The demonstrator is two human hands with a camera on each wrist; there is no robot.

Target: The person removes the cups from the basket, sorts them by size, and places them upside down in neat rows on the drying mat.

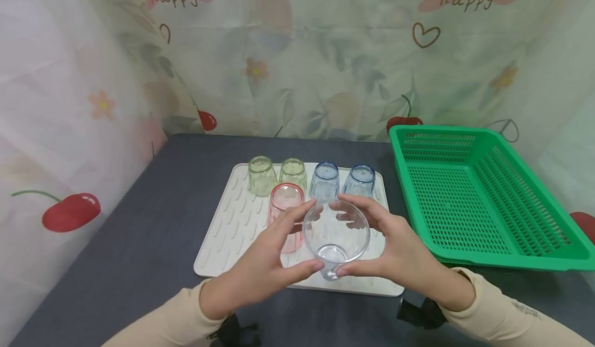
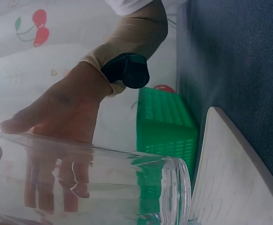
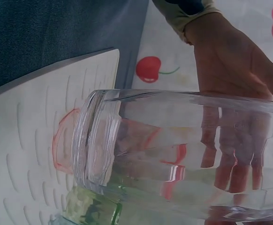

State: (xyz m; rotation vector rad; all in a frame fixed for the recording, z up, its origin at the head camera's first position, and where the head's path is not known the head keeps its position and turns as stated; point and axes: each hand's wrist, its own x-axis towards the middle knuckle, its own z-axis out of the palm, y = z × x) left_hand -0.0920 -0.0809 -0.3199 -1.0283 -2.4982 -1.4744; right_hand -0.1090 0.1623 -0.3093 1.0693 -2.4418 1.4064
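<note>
Both hands hold a large clear glass [image 1: 335,233] upright over the front of the white ribbed mat [image 1: 223,233]. My left hand [image 1: 257,264] grips its left side and my right hand [image 1: 402,249] its right, thumbs at the near side and fingers curving round the far side. In the left wrist view the thick base of the glass sits low, close over the mat. Just behind and left of it, a red-tinted glass [image 1: 286,196] stands rim-down on the mat, partly hidden by the left fingers.
Two green-tinted glasses [image 1: 262,177] and two blue-tinted glasses [image 1: 324,180] stand upside down along the mat's back edge. To the right lies a green plastic basket [image 1: 409,192] on the dark table [image 1: 139,233]. A printed curtain [image 1: 302,52] hangs behind.
</note>
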